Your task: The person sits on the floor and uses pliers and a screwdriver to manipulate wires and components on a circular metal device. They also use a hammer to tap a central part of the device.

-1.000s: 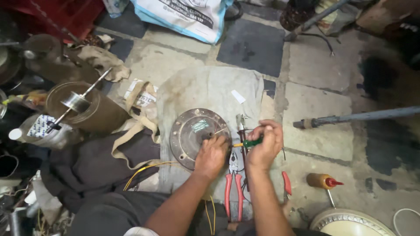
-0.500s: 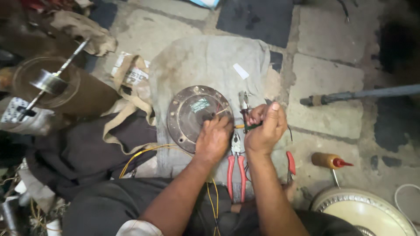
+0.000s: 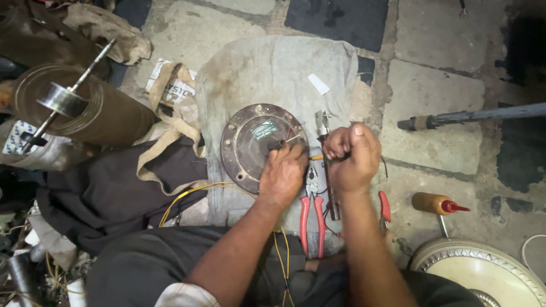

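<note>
Fingers of left hand (image 3: 282,176) curl down onto the motor disc (image 3: 250,145) near its hub, pinching thin wires there. Right hand (image 3: 354,156) fisted tight around a slim tool; can't tell what kind. Disc lies flat on grey cloth (image 3: 273,74). Red pliers (image 3: 311,213) on the cloth between the forearms. Yellow wire (image 3: 187,194) runs left off the disc. Glue bottle (image 3: 437,203) lies right, well apart.

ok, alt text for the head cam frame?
Seen from above, a person's left hand rests on a round metal disc on a grey cloth, the right hand fisted beside it. Red-handled pliers lie below.
</note>
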